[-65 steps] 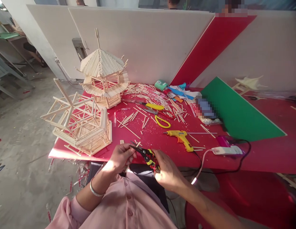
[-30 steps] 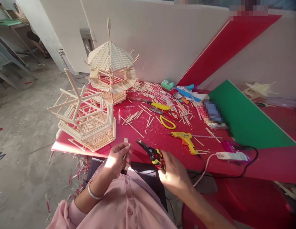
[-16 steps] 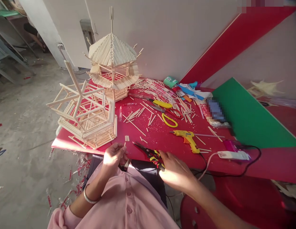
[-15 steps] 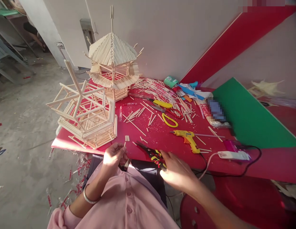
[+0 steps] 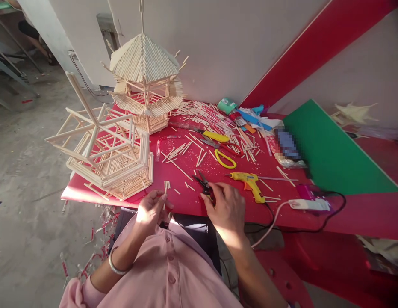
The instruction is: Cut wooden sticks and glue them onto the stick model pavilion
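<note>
My left hand (image 5: 153,210) pinches a short thin wooden stick (image 5: 165,197) upright near the table's front edge. Right behind its tip, a few short cut stick pieces (image 5: 167,185) lie side by side on the red tabletop (image 5: 186,201). My right hand (image 5: 227,209) curls over black-and-yellow cutting pliers (image 5: 205,186), whose jaws are parted and point away to the left. The palm hides most of their handles. To the left stands an open six-sided frame of wooden sticks (image 5: 102,171), with a roofed stick pagoda (image 5: 142,64) behind it.
A yellow glue gun (image 5: 249,180) lies to the right, near a white power strip (image 5: 309,205). Yellow-handled scissors (image 5: 225,159), a yellow-handled knife (image 5: 215,136) and many loose sticks (image 5: 211,119) cover the back. A green board (image 5: 336,149) leans at the right.
The right hand has turned and shifted up over the pliers, whose jaws now show spread and angled more upward. The left hand stays close to the same spot with its stick.
</note>
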`<state>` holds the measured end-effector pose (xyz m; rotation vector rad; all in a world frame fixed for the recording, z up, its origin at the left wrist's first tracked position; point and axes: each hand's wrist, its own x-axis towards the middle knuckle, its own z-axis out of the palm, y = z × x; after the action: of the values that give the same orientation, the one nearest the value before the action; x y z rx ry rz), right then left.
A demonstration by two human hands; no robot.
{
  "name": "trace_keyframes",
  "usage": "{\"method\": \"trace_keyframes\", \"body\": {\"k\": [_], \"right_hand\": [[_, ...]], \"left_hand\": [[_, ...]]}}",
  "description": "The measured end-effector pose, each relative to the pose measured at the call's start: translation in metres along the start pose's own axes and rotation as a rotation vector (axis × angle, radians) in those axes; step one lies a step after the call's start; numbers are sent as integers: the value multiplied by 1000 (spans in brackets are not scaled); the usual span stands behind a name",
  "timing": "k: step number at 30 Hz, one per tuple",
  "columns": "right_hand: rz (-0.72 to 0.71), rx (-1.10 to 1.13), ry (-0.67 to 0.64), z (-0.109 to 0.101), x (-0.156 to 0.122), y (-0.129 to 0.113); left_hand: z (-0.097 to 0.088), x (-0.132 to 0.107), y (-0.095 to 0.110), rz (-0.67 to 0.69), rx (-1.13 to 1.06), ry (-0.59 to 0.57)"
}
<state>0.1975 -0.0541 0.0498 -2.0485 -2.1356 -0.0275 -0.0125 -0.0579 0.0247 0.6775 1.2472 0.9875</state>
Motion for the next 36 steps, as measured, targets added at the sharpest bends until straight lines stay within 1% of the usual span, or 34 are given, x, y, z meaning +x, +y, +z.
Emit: {"method": "trace_keyframes", "body": {"k": [2, 3, 4, 7, 10, 13, 16, 20, 24, 26, 30, 33, 36], "right_hand": [[-87, 107, -60, -1, 6, -11], [-107, 127, -87, 0, 10, -17], [-104, 122, -104, 0, 13, -23], [-23, 36, -128, 4, 22, -36], [12, -37, -178, 9, 24, -38], [40, -67, -222, 13, 20, -37], [69, 22, -236, 14, 20, -41], [-19, 232, -235, 17, 32, -59], [-53, 250, -227, 26, 47, -73], [-76, 245, -241, 30, 49, -73], [-122, 289, -273, 32, 49, -63], [-134, 303, -251, 32, 50, -57], [-199, 286, -232, 34, 54, -57]], "left_hand": [[0, 1, -1, 19, 0, -5], [0, 1, -1, 25, 2, -10], [0, 1, -1, 27, 4, -13], [1, 1, 1, 11, 1, -5], [1, 0, 4, -11, -4, 8], [1, 0, 4, -13, -12, 10], [0, 0, 3, -6, -21, 7], [-3, 0, 0, 0, -25, 8], [-5, -1, 0, -5, -44, 31], [-7, -1, 1, -1, -59, 35], [-10, 0, -2, 6, -66, 16], [-11, 2, -6, 2, -65, 12], [-12, 3, -9, -4, -77, 20]]}}
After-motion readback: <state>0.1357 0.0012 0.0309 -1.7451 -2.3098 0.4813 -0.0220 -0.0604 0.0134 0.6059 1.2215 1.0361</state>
